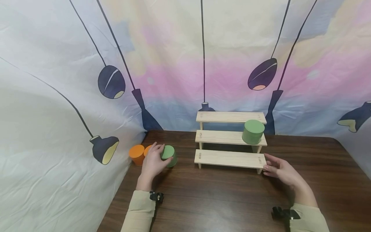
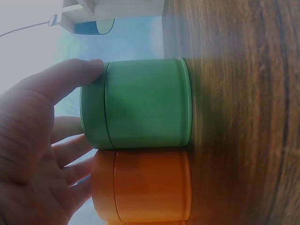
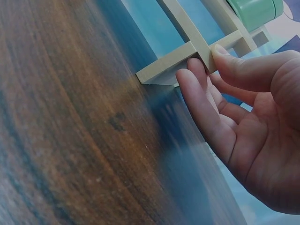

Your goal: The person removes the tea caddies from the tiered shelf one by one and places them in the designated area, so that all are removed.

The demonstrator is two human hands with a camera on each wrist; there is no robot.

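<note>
My left hand (image 1: 152,165) is at a green round lidded tin (image 1: 168,151) on the table's left side. Its thumb presses the lid's edge, and the other fingers curl round the far side, partly hidden. Right beside that tin stands an orange tin (image 2: 145,185), partly covered by the hand in the head view. At the right end of a three-step wooden display stand (image 1: 229,158), my right hand (image 1: 282,170) pinches the lowest board between thumb and fingers. Another green tin (image 1: 253,132) sits on the middle step, toward its right end.
A further orange tin (image 1: 136,155) stands at the far left, close to the cloth wall. The dark wooden table (image 1: 208,196) reaches back to a hanging cloth (image 1: 174,80) printed with lamps, which also runs along the left side.
</note>
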